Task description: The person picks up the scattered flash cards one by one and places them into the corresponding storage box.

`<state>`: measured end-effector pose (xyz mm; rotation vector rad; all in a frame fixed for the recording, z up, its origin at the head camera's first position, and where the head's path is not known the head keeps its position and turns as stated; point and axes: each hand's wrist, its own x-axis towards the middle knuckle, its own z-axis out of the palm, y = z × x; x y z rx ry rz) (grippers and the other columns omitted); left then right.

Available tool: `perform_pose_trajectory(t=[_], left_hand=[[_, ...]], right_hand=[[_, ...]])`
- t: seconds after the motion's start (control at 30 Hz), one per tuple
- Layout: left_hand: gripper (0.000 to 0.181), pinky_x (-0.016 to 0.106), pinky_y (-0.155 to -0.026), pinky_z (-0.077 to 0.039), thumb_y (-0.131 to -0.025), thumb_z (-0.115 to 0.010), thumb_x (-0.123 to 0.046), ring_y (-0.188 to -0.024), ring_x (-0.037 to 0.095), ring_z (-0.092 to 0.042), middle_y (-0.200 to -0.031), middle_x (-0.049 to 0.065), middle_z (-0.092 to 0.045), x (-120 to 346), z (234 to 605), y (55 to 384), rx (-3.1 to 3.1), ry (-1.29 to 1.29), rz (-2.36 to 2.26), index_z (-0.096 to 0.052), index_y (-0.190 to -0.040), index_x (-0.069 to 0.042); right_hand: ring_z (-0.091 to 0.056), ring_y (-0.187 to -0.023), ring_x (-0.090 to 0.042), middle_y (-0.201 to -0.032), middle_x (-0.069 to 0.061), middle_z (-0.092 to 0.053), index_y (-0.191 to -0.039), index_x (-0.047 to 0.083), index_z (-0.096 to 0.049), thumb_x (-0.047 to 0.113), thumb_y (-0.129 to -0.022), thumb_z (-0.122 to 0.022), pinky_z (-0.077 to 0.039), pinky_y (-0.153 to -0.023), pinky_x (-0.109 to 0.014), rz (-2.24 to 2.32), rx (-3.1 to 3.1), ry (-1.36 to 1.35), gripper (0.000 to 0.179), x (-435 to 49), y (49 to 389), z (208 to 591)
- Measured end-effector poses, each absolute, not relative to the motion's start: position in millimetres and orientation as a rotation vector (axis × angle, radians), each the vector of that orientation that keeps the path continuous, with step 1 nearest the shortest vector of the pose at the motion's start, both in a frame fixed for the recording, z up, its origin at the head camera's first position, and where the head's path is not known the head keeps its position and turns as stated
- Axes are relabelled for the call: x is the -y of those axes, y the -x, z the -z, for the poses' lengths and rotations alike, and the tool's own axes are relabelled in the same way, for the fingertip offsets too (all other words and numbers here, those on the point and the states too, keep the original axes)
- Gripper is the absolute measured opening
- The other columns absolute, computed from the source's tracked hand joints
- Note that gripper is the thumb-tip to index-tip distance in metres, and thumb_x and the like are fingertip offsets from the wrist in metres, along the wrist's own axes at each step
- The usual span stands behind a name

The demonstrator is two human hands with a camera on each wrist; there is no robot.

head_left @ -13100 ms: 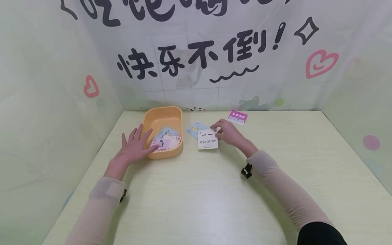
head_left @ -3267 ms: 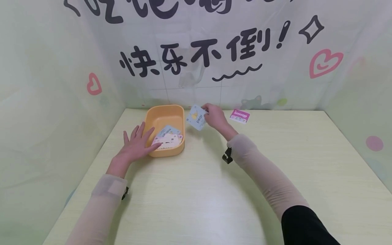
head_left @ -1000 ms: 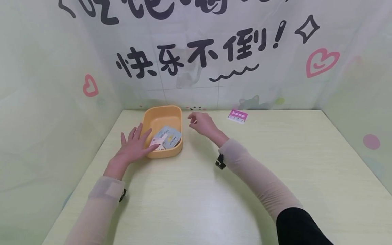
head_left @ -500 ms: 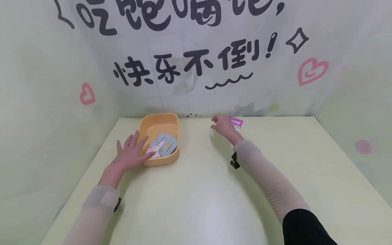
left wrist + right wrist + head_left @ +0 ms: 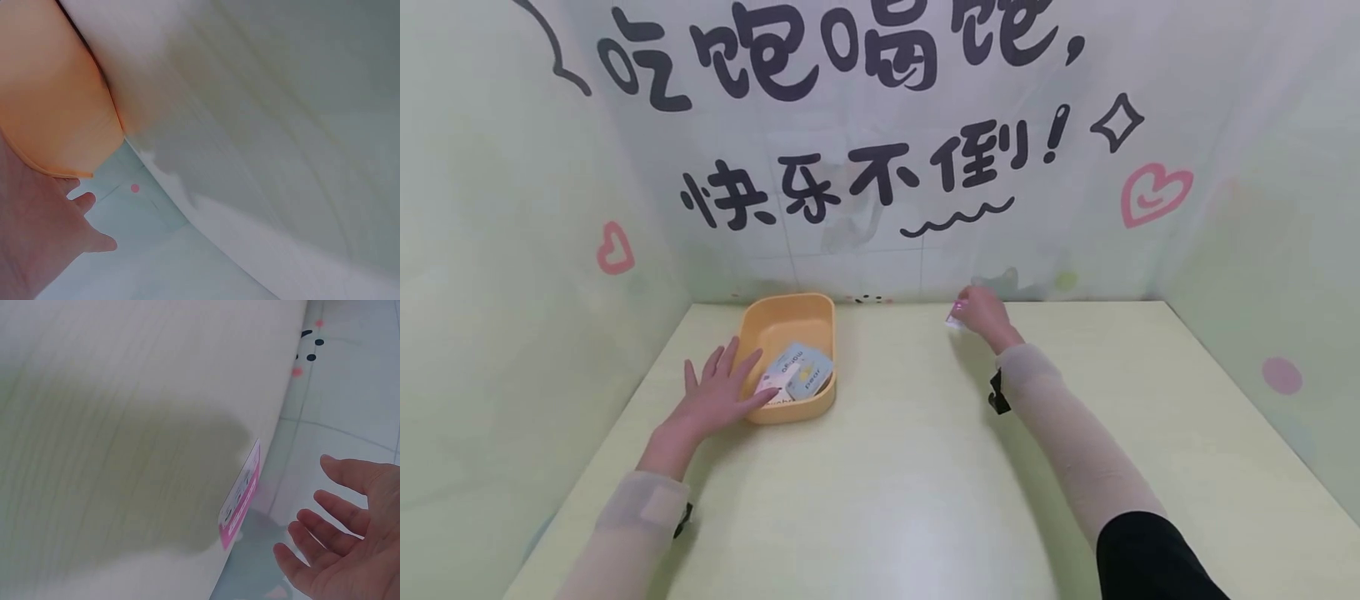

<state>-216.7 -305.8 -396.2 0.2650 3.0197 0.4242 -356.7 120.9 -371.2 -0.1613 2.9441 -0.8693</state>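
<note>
My left hand (image 5: pixel 711 400) lies with spread fingers over the near left rim of an orange tray (image 5: pixel 829 333). In the left wrist view, its fingertips show beside the tray wall (image 5: pixel 56 106). Inside the tray lie several picture cards; a blue pear card (image 5: pixel 811 377) is on top, partly over a mango card (image 5: pixel 786 357). My right hand (image 5: pixel 987 315) is over a pink and white card (image 5: pixel 955 318) near the table's back edge, hiding most of it in the head view. In the right wrist view, the fingers are loosely bent and apart from that card (image 5: pixel 239 497).
The pale wooden table (image 5: pixel 880 483) ends at the back against a white cloth backdrop (image 5: pixel 880 225) printed with dark characters. Light side panels (image 5: pixel 512 333) stand left and right.
The eyebrow card, then the pear card went into the tray from the right hand. That hand has since moved right, over the pink card. The left hand stayed at the tray; the head view tilted up.
</note>
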Motion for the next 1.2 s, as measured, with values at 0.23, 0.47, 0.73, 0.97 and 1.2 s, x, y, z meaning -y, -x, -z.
perform_pose_trajectory(t=[0.23,0.47,0.73,0.97,1.2], left_hand=[[0.09,0.079,-0.108,0.015,-0.093,-0.049,-0.068,-0.149,0.054,0.0,-0.166,0.025,0.004,305,399,215,-3.016,-0.262,-0.432,-0.022,-0.159,-0.013],[0.09,0.078,-0.109,0.015,-0.093,-0.049,-0.068,-0.15,0.053,0.0,-0.167,0.024,0.004,303,400,214,-3.018,-0.272,-0.436,-0.023,-0.159,-0.013],[0.089,0.078,-0.109,0.014,-0.093,-0.048,-0.068,-0.15,0.052,0.0,-0.167,0.024,0.004,303,398,214,-3.024,-0.273,-0.418,-0.023,-0.159,-0.013],[0.089,0.079,-0.109,0.014,-0.093,-0.047,-0.069,-0.15,0.052,-0.001,-0.167,0.024,0.003,306,399,215,-3.03,-0.265,-0.392,-0.022,-0.159,-0.014],[0.089,0.079,-0.109,0.014,-0.093,-0.047,-0.069,-0.15,0.052,-0.001,-0.167,0.024,0.003,308,399,216,-3.034,-0.265,-0.397,-0.022,-0.159,-0.015]], right_hand=[[-0.058,-0.118,-0.037,-0.147,-0.023,-0.051,-0.139,-0.005,-0.05,0.021,-0.097,-0.064,-0.047,-0.105,-0.047,0.881,-2.928,0.119,0.051,-141,362,383],[-0.056,-0.119,-0.039,-0.149,-0.023,-0.048,-0.141,-0.002,-0.051,0.015,-0.096,-0.065,-0.044,-0.107,-0.051,0.909,-2.937,0.107,0.051,-154,366,396],[-0.055,-0.12,-0.039,-0.139,-0.027,-0.054,-0.139,-0.006,-0.05,0.016,-0.091,-0.072,-0.041,-0.111,-0.053,0.85,-2.827,0.099,0.057,-163,363,401],[-0.059,-0.109,-0.034,-0.125,-0.023,-0.061,-0.129,-0.006,-0.056,0.02,-0.092,-0.069,-0.045,-0.106,-0.051,0.695,-2.806,0.172,0.047,-163,360,409],[-0.048,-0.121,-0.039,-0.132,-0.025,-0.051,-0.135,-0.004,-0.052,0.015,-0.092,-0.064,-0.039,-0.109,-0.06,0.627,-2.788,0.149,0.048,-159,368,405]])
